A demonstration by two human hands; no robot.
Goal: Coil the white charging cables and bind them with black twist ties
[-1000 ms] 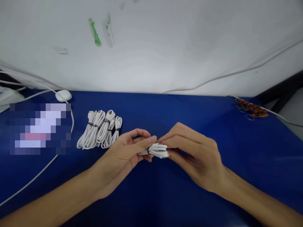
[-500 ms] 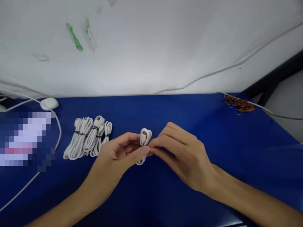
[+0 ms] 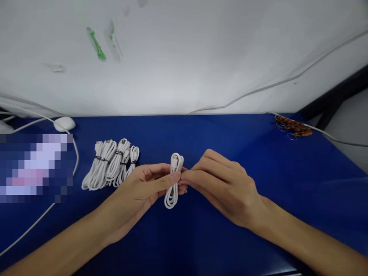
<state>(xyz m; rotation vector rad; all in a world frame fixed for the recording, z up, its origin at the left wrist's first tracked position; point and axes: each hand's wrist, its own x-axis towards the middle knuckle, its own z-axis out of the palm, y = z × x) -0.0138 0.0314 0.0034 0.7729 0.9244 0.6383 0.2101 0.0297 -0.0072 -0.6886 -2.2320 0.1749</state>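
My left hand (image 3: 152, 186) grips a coiled white USB cable (image 3: 171, 197) around its middle, thumb across the front. The cable's plug end shows above the thumb, and its lower loops hang below. At the coil's right side, my right hand (image 3: 224, 188) has its thumb and forefinger pinched together, touching or very near my left fingertips. Whatever lies in that pinch is too small or hidden to make out. Left of my left hand, several coiled white cables (image 3: 99, 166) bound with black ties lie side by side on the blue table (image 3: 184, 134).
A white mouse-like object (image 3: 64, 124) and loose white cords lie at the left, beside a pixelated patch. A brown tangle with rings (image 3: 294, 127) sits at the back right near a thin cable. A white wall (image 3: 184, 76) borders the table's far edge.
The coiled cable has turned more upright and face-on, so more of its lower loops shows. My right hand's pinch stays at its side. The whole view has shifted slightly.
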